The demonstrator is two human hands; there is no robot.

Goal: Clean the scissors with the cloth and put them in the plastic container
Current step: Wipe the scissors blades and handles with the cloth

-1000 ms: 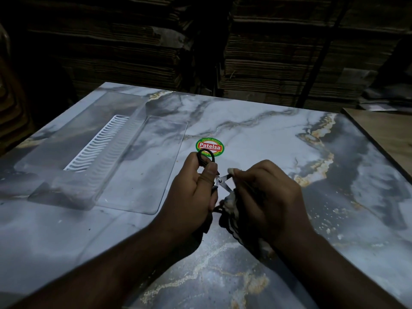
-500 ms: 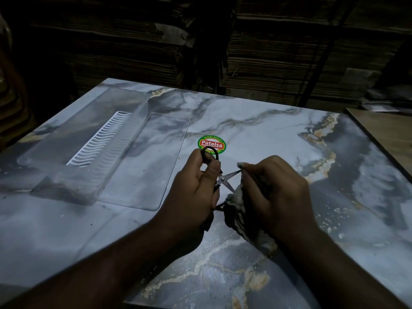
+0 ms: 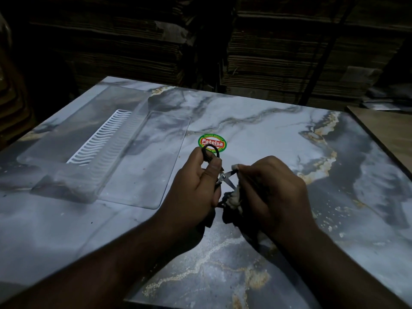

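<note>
Small scissors [image 3: 225, 177] with black loop handles and spread steel blades are held over the marble table. My left hand [image 3: 196, 186] grips the handles, one black loop sticking out above my fingers. My right hand [image 3: 274, 192] pinches a dark and pale cloth [image 3: 233, 200] around one blade tip; the rest of the cloth hangs under my palm. The clear plastic container [image 3: 66, 152] lies to the left on the table, with a white ribbed insert [image 3: 100, 139] inside and its flat clear lid [image 3: 147, 161] open beside it.
A round green and red sticker [image 3: 213, 142] sits on the marble table [image 3: 267, 134] just beyond my left hand. A wooden board [image 3: 388, 128] adjoins the table at the right. Stacks of cardboard [image 3: 278, 52] stand in the dark behind.
My right hand with the cloth has slid outward along the blade toward its tip. The left hand keeps its hold on the handles; the view has shifted slightly.
</note>
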